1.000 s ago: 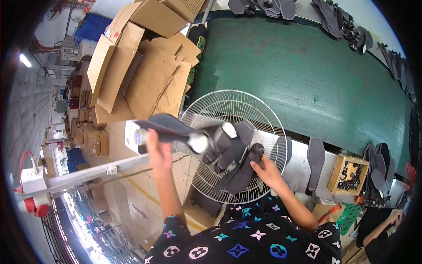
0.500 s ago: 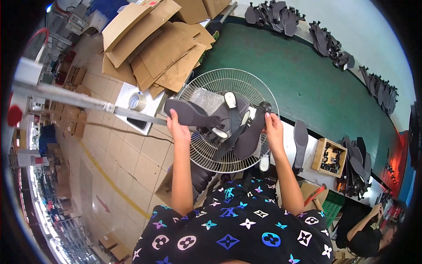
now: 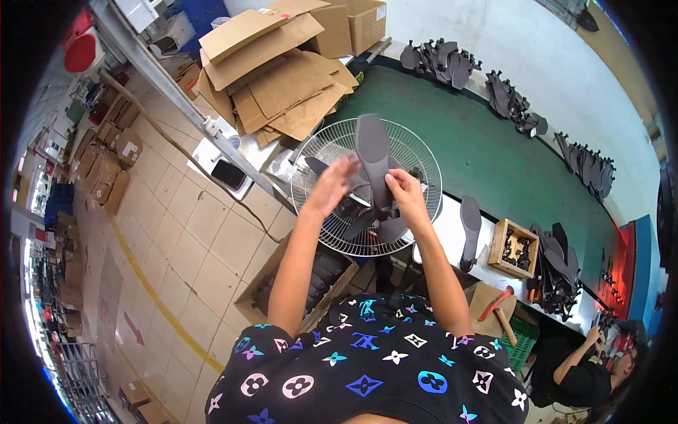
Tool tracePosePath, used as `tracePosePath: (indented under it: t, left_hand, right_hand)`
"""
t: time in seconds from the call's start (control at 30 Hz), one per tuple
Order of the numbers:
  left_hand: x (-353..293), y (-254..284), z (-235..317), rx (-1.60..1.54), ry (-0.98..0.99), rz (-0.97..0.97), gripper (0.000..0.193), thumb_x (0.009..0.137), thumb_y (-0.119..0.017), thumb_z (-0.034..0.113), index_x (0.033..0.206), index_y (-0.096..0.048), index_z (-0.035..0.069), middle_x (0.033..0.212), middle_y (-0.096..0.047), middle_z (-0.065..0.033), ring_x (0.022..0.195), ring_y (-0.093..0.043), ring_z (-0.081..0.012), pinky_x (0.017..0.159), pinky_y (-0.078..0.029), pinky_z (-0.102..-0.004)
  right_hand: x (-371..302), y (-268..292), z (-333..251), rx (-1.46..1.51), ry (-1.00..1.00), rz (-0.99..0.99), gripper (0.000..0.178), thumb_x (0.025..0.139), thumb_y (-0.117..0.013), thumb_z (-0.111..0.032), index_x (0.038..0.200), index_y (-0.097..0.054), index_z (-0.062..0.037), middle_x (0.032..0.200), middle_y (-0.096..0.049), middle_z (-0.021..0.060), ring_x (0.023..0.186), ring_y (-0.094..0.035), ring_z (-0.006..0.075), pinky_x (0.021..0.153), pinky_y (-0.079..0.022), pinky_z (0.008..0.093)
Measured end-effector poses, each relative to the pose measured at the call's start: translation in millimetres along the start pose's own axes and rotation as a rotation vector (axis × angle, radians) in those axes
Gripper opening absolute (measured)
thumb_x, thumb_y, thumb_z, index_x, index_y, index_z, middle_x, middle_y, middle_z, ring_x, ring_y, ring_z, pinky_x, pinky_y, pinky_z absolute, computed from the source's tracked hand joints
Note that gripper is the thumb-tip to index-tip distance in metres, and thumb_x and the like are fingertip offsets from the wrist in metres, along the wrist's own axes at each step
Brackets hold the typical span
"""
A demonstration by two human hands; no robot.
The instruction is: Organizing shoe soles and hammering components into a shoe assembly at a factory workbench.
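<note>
A dark grey shoe sole (image 3: 373,145) stands nearly upright above a round wire basket (image 3: 432,152). My right hand (image 3: 408,198) grips it near its narrow lower part, thumb pressed on its face. My left hand (image 3: 332,187) is just left of the sole with its fingers stretched out; the fingertips are blurred and hold nothing that I can see. More dark soles (image 3: 393,230) lie in the basket below, partly covered by the held one and my hands. Another single sole (image 3: 470,230) lies on the white bench to the right.
A wooden box (image 3: 514,247) of small black parts and a pile of soles (image 3: 558,265) sit at right, near a hammer (image 3: 498,304). Flattened cardboard (image 3: 282,99) is stacked far left. An open carton (image 3: 254,311) stands below the basket. A co-worker (image 3: 575,374) is lower right.
Earlier each hand held a sole, spread wide over the basket. Now my right hand holds one raised sole, and my left hand has come inward without one. The view has shifted slightly.
</note>
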State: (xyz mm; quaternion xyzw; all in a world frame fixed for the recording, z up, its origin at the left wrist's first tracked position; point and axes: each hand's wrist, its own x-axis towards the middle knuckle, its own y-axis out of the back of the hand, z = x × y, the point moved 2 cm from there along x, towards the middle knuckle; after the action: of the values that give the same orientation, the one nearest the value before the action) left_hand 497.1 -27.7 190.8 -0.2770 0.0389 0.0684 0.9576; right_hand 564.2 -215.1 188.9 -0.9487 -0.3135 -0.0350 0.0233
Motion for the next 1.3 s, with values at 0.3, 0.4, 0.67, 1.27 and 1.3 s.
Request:
tracePosePath:
  t: [0.3,0.4,0.67,1.27,1.3]
  left_hand:
    - [-97,18,-32,-0.226,-0.155,0.301,0.041,0.098,-0.048,0.013,0.135,-0.036,0.002,0.128,-0.056,-0.0186,0.104,-0.063,-0.0311,0.083,-0.055,-0.0398]
    - [-135,35,-36,-0.258,-0.169,0.392,0.04,0.098,-0.048,0.014,0.135,-0.038,0.002,0.127,-0.056,-0.0177,0.106,-0.062,-0.0303,0.084,-0.054,-0.0396]
    - [-181,55,-47,-0.344,-0.23,0.508,0.037,0.098,-0.048,0.013,0.132,-0.04,0.003,0.125,-0.058,-0.0163,0.105,-0.062,-0.0285,0.083,-0.054,-0.039]
    - [-144,23,-47,-0.383,-0.174,0.319,0.044,0.092,-0.061,0.013,0.13,-0.04,0.003,0.127,-0.057,-0.016,0.109,-0.06,-0.0253,0.086,-0.052,-0.0389]
    - [-133,25,-51,-0.337,-0.234,0.361,0.046,0.089,-0.065,0.011,0.127,-0.042,0.001,0.122,-0.06,-0.0167,0.104,-0.062,-0.0247,0.085,-0.053,-0.0384]
  right_hand:
    - [59,-32,44,-0.716,0.169,-0.065,0.044,0.087,-0.063,-0.033,0.113,-0.059,0.0022,0.093,-0.067,0.0214,0.08,-0.067,0.0355,0.073,-0.053,0.0412]
    - [59,-68,101,-1.026,0.252,-0.434,0.029,0.086,-0.059,-0.022,0.105,-0.062,-0.0003,0.089,-0.067,0.0233,0.085,-0.065,0.0411,0.075,-0.052,0.0442]
    - [69,-61,111,-0.862,0.165,-0.47,0.047,0.084,-0.067,-0.032,0.112,-0.057,0.0038,0.105,-0.065,0.0231,0.096,-0.064,0.0347,0.081,-0.052,0.0397]
    - [-19,-68,6,0.369,-0.418,-0.381,0.032,0.095,-0.058,-0.026,0.116,-0.059,-0.0022,0.094,-0.06,0.002,0.083,-0.062,0.0147,0.071,-0.056,0.0332]
    - [-24,-67,22,0.171,-0.486,-0.421,0.032,0.096,-0.057,-0.029,0.114,-0.061,-0.0036,0.1,-0.064,0.0022,0.086,-0.062,0.0143,0.069,-0.053,0.0335]
